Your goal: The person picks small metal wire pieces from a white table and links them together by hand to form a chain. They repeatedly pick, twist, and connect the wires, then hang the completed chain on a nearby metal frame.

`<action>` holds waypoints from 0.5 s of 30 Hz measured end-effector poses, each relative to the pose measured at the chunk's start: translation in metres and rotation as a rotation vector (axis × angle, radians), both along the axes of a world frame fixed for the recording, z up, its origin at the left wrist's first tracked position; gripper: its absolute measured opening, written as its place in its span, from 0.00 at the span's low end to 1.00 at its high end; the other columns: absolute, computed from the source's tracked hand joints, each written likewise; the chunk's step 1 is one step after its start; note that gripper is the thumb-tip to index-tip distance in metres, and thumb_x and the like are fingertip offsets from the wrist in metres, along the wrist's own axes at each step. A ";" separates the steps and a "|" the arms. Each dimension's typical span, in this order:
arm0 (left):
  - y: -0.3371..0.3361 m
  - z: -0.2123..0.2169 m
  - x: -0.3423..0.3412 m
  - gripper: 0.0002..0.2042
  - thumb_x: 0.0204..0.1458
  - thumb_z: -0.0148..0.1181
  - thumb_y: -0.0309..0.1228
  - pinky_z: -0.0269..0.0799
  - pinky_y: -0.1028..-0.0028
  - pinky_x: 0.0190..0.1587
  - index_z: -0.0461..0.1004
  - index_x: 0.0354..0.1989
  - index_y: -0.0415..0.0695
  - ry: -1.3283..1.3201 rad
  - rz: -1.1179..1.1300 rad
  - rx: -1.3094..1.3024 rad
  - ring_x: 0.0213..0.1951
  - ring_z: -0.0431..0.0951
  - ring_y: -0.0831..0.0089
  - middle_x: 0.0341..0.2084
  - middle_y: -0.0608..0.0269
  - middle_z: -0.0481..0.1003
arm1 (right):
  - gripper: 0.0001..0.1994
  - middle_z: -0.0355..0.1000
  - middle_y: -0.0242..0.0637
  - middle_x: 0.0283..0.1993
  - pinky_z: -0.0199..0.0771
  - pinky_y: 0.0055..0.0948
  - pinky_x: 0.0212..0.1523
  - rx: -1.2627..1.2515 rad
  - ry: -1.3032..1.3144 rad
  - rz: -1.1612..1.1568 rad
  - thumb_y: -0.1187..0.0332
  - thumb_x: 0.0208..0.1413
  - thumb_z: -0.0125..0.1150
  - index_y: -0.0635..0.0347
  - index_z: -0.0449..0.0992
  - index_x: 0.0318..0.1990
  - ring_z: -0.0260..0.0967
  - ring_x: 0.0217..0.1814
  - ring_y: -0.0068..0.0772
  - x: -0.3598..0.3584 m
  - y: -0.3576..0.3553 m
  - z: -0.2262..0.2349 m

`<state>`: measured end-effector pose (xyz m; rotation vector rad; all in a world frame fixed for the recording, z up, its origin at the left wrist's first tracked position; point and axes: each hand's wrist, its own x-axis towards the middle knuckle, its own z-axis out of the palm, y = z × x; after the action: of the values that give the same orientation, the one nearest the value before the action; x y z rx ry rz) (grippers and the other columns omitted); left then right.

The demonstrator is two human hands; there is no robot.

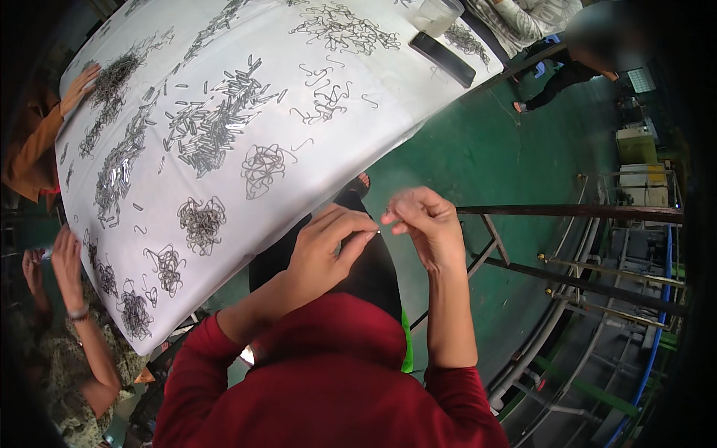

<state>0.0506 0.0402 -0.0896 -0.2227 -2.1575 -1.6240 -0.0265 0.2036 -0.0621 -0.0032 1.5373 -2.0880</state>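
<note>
My left hand (328, 243) is raised over my lap, thumb and forefinger pinched together. A tiny pale tip shows at the pinch, too small to name. Just to its right my right hand (427, 224) is held up with fingers curled in toward the thumb; its fingertips are slightly blurred, and what they hold, if anything, I cannot make out. The hands are apart. Nearest to them on the white-covered table (321, 175) lie a tangle of bent wire hooks (265, 168) and a darker clump of hooks (202, 224). Behind these is a pile of small, narrow metal pieces (216, 127).
More wire hooks (343, 30) lie at the table's far side, near a dark phone-like slab (442, 58) and a translucent container (439, 15). Other people's hands (67, 261) reach in at the left edge. Metal rails (575, 214) stand to the right over a green floor (478, 157).
</note>
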 end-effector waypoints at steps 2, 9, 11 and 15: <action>0.000 0.001 0.002 0.08 0.45 0.62 0.17 0.71 0.70 0.35 0.75 0.34 0.41 -0.001 0.006 -0.001 0.32 0.75 0.64 0.29 0.61 0.77 | 0.04 0.77 0.40 0.34 0.74 0.19 0.32 -0.037 0.025 -0.014 0.77 0.53 0.63 0.66 0.77 0.36 0.75 0.31 0.27 0.014 0.006 0.002; 0.002 0.000 0.004 0.08 0.45 0.61 0.17 0.71 0.70 0.35 0.75 0.34 0.41 0.016 0.028 -0.006 0.32 0.75 0.64 0.29 0.61 0.77 | 0.04 0.70 0.31 0.41 0.70 0.20 0.46 -0.128 -0.015 -0.125 0.81 0.49 0.65 0.64 0.78 0.32 0.70 0.41 0.20 0.049 0.000 -0.007; 0.003 0.000 0.005 0.08 0.45 0.61 0.18 0.71 0.70 0.36 0.76 0.34 0.41 0.022 0.034 -0.014 0.32 0.75 0.64 0.29 0.62 0.77 | 0.03 0.69 0.31 0.41 0.70 0.21 0.46 -0.127 -0.004 -0.175 0.81 0.50 0.64 0.64 0.78 0.32 0.69 0.42 0.20 0.052 -0.004 -0.009; 0.004 0.000 0.003 0.08 0.45 0.62 0.18 0.70 0.70 0.36 0.76 0.35 0.42 0.059 0.047 -0.032 0.31 0.75 0.65 0.29 0.63 0.77 | 0.03 0.69 0.32 0.41 0.69 0.23 0.49 -0.132 0.074 -0.250 0.81 0.51 0.63 0.63 0.77 0.32 0.68 0.44 0.21 0.057 -0.013 -0.014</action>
<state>0.0535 0.0439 -0.0898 -0.2244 -2.1295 -1.5391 0.0301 0.1906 -0.0760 0.0673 1.5048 -2.4070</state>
